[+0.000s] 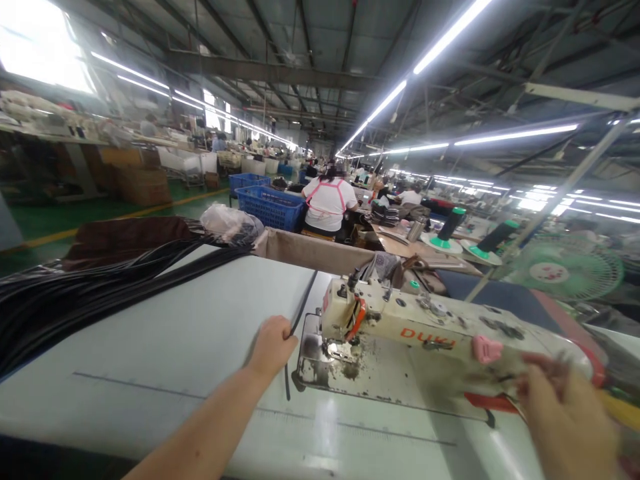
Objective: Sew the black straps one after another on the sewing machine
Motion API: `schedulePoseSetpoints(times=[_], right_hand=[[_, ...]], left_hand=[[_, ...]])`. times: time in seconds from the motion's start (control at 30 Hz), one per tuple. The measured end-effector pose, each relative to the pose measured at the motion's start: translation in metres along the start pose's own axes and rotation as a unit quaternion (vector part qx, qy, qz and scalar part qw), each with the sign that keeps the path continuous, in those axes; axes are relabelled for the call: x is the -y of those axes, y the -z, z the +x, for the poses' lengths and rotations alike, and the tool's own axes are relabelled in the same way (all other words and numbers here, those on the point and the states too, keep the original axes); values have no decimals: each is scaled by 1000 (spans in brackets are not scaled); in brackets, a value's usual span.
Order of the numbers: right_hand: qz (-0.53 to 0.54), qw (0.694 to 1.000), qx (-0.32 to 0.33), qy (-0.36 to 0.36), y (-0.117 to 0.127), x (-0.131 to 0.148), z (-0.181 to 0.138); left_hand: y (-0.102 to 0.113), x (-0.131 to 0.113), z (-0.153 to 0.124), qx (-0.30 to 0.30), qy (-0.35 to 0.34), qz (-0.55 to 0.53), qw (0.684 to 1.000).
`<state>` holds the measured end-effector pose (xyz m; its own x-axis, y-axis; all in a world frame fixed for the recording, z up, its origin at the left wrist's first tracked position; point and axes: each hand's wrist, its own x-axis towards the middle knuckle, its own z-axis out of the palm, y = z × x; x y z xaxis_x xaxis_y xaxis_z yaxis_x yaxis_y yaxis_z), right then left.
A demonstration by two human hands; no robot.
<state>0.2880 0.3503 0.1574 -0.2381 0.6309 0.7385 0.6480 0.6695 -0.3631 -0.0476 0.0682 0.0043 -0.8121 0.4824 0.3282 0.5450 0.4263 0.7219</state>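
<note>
My left hand (273,343) is closed around a narrow black strip (301,308) on the white table, just left of the needle area. The strip runs away from me above the fist, and a short end hangs out below it. Beside that hand stands a sewing machine (400,320), its bed plate stained around the presser foot (339,351). My right hand (565,407) is at the machine's right end, near a pink clip-like piece (487,349). Motion smears its fingers, so whether it holds anything cannot be made out.
Many long black strips (115,293) lie in a bundle along the table's left side. Behind the table are a fabric-lined trough (315,248), blue crates (273,205) and a seated co-worker (327,203). Thread cones (450,228) and a green fan (565,267) stand at the right.
</note>
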Motion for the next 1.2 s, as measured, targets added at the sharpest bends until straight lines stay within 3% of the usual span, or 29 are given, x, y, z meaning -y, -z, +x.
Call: schedulePoseSetpoints(times=[0.07,0.13,0.2,0.27,0.47,0.6,0.77,0.9,1.0,1.2], right_hand=[[127,973,167,-95,-24,28,-57],[169,940,276,-107,-47,60,-116],[150,903,385,-121,-63,90,-158],[111,879,449,-117,-71,111,-176],[46,867,495,-35,-74,151,-164],[-31,842,539,-3,-74,183,-163],[-147,836,527,52,-85,205,-164],[-167,839,515,58,-94,211,-161],[-172,842,508,57,-99,217,-158],[-170,852,492,63,-109,223,-155]], left_hand=[[3,2,-1,-9,6,-25,1000],[7,3,-2,-17,12,-48,999],[14,5,-1,-18,17,-69,997],[21,7,0,-11,24,-88,996],[38,16,-7,28,95,-190,977],[43,11,-13,72,180,-389,901],[45,0,-13,85,213,-516,825],[47,-6,-11,67,251,-581,772],[49,-9,-11,45,282,-579,764],[52,-14,-12,49,276,-544,791]])
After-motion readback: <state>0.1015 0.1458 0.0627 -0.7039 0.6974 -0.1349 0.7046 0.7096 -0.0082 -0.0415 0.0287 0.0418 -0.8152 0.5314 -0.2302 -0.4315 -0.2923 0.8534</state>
